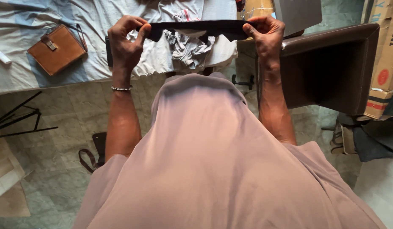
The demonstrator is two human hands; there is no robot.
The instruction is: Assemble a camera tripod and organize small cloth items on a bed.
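A black strip of cloth (196, 27) is stretched flat between my two hands above the edge of a bed. My left hand (126, 42) pinches its left end; a thin silver bracelet sits on that wrist. My right hand (266, 36) pinches its right end. Just behind the strip lies a crumpled grey and white garment (190, 48) on the bed. My loose mauve shirt (213, 161) fills the lower middle of the view and hides what lies under it.
A brown leather bag (56, 48) lies on the pale bed sheet (18, 68) at the left. A dark brown table (332, 63) stands at the right, with cardboard boxes (387, 55) beyond it. Black tripod legs (18, 118) rest on the tiled floor at the left.
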